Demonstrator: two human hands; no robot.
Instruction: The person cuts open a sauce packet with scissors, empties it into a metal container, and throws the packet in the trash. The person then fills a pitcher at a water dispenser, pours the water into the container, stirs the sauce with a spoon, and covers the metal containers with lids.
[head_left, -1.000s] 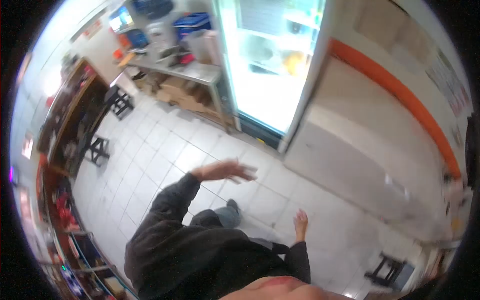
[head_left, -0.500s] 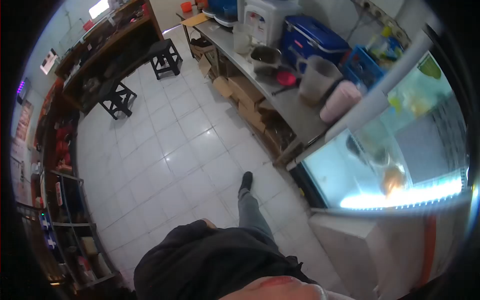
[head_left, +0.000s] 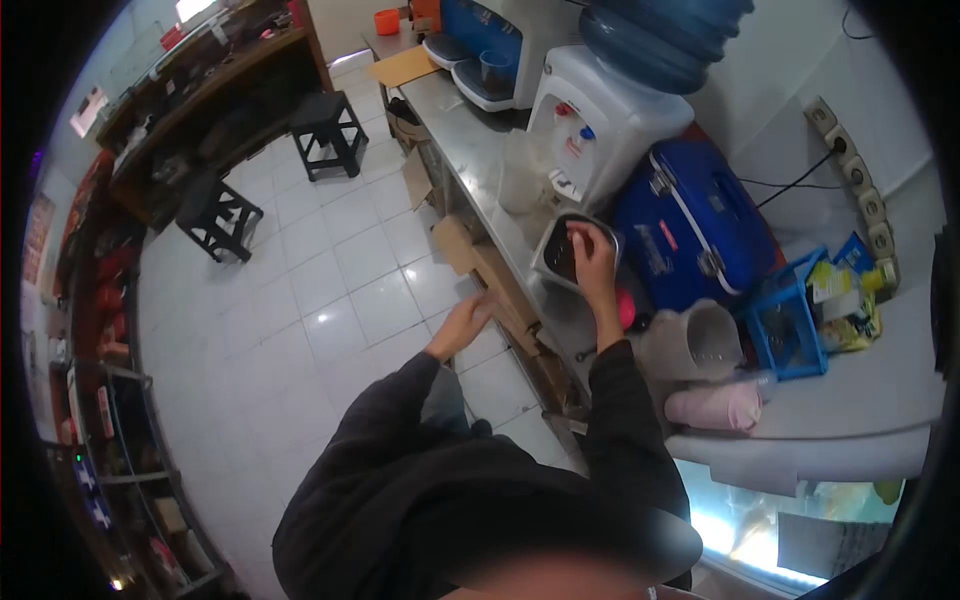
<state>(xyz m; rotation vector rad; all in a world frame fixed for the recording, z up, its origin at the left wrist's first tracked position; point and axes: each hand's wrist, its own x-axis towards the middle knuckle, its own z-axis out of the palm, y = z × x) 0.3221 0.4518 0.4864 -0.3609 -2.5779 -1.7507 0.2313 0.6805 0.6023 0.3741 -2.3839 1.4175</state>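
My right hand [head_left: 593, 262] is over a square metal container [head_left: 553, 248] with dark contents, on the metal counter. Its fingers are bent together near the rim; whether anything is between them is too small to make out. Out in front of me, above the floor and beside the counter's edge, my left hand [head_left: 465, 325] is open and holds nothing. A bright pink item [head_left: 626, 309], partly hidden by my right wrist, lies next to the container. Close by stands a cloudy plastic jug [head_left: 708, 340], and behind the container a clear pitcher [head_left: 525, 172].
A water dispenser [head_left: 590, 130] and a blue cooler box [head_left: 695, 225] stand along the wall. A blue basket [head_left: 785, 318] and pink roll [head_left: 715, 406] sit atop the lit display fridge [head_left: 740, 520]. Cardboard [head_left: 495, 280] lies below the counter. Two black stools [head_left: 330, 130] stand on the tiled floor.
My view has turned and moved closer to the counter. Both forearms have come up into view, with my right hand reaching to the metal container and my left hand lifted forward.
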